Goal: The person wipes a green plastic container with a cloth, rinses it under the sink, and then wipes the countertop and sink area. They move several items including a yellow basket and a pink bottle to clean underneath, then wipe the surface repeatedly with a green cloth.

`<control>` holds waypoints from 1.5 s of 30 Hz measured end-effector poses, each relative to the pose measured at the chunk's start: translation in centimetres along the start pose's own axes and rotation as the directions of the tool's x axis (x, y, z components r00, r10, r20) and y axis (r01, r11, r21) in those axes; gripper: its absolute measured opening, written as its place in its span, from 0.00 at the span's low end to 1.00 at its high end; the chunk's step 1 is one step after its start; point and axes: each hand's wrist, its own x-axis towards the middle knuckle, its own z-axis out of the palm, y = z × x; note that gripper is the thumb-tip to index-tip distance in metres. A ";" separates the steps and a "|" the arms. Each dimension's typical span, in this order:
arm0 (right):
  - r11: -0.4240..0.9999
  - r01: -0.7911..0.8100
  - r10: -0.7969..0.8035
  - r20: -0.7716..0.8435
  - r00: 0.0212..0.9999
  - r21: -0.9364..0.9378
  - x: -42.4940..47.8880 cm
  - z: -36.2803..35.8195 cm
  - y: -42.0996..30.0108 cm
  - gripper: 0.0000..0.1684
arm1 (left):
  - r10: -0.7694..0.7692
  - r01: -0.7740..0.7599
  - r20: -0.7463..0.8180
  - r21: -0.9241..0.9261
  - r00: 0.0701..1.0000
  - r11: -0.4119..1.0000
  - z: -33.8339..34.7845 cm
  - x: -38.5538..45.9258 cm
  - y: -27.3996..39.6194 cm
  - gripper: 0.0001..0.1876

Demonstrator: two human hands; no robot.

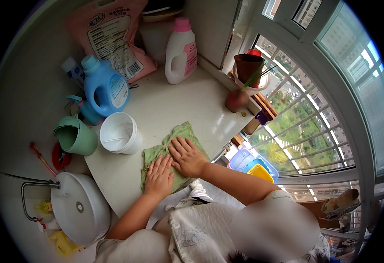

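Note:
A crumpled green cloth [183,131] lies on the white countertop [152,95], close to its front edge. My left hand [159,179] rests flat on the cloth's left part, fingers extended. To its right, my right hand [188,158] also presses palm-down on the cloth, with fingers spread. The hands are side by side, the left fingertips near the right thumb. Neither hand is curled around anything. A white plastic bucket [134,136] stands left of the cloth, seemingly with another nested inside it.
Along the left stand a green pail [85,139], a blue detergent bottle [91,88] and a white sink [67,203]. Behind are a pink bag [80,24] and a white pink-capped bottle [176,42]. An onion [236,101] sits by the right edge near a barred window [305,95].

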 end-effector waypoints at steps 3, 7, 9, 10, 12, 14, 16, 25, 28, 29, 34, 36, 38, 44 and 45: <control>0.988 0.152 -0.154 0.049 0.987 0.039 2.2 1.3 -5.1 0.37 | -0.143 0.143 0.020 0.019 0.990 0.990 -1.8 -5.4 -1.8 0.29; 0.937 0.316 -0.327 0.050 0.944 0.149 5.1 2.6 -10.7 0.35 | -0.274 0.278 -0.051 0.078 0.960 0.957 -3.7 -10.7 -5.0 0.28; 0.916 0.329 -0.350 0.054 0.935 0.228 6.6 2.4 -12.3 0.33 | -0.319 0.328 -0.091 0.122 0.943 0.937 -4.2 -12.0 -6.9 0.28; 0.837 0.421 -0.335 -0.281 0.900 0.350 7.2 3.2 -12.4 0.25 | -0.336 0.348 -0.104 0.136 0.936 0.928 -4.5 -12.3 -7.7 0.27; 0.600 0.014 0.162 -0.139 0.977 0.800 7.3 2.5 -12.2 0.19 | -0.366 0.380 -0.119 0.140 0.923 0.914 -4.5 -13.0 -8.4 0.27; 0.371 -0.130 0.446 -0.054 0.893 0.919 7.8 -0.1 -11.3 0.15 | -0.399 0.419 -0.156 0.122 0.903 0.900 -4.7 -13.2 -8.2 0.26; 0.424 -0.136 0.542 -0.131 0.830 0.895 9.2 -3.3 -9.6 0.14 | -0.391 0.413 -0.182 0.103 0.902 0.905 -4.9 -13.0 -8.1 0.26; 0.339 -0.306 0.414 0.151 0.898 0.890 14.2 -8.3 -5.8 0.18 | -0.374 0.397 -0.221 0.069 0.901 0.915 -5.1 -12.9 -7.9 0.26; 0.170 -0.279 0.486 0.165 0.858 0.945 13.3 -8.8 -2.7 0.16 | -0.370 0.395 -0.225 0.074 0.901 0.916 -5.0 -13.0 -8.0 0.26; 0.126 -0.253 0.514 0.155 0.844 0.959 12.6 -9.3 -1.1 0.15 | -0.372 0.397 -0.227 0.077 0.900 0.915 -5.1 -13.1 -8.0 0.26; 0.252 -0.218 0.694 -0.019 0.719 0.943 7.9 -11.5 8.2 0.15 | -0.396 0.420 -0.199 0.099 0.897 0.902 -5.0 -13.0 -7.9 0.26; 0.278 -0.228 0.762 -0.069 0.644 0.933 5.9 -11.2 12.5 0.15 | -0.390 0.412 -0.186 0.102 0.902 0.905 -4.9 -12.5 -7.9 0.26; 0.235 -0.307 0.828 -0.025 0.561 0.922 4.4 -11.4 14.9 0.15 | -0.390 0.411 -0.176 0.102 0.904 0.906 -4.9 -12.3 -7.9 0.27; 0.874 -0.311 0.486 -0.664 0.569 0.373 1.0 -13.0 11.5 0.12 | -0.402 0.417 -0.120 0.157 0.908 0.895 -4.7 -12.9 -8.3 0.26; 0.920 -0.293 0.378 -0.791 0.480 0.261 1.2 -12.2 8.2 0.06 | -0.409 0.421 -0.110 0.145 0.906 0.895 -4.6 -12.7 -8.3 0.26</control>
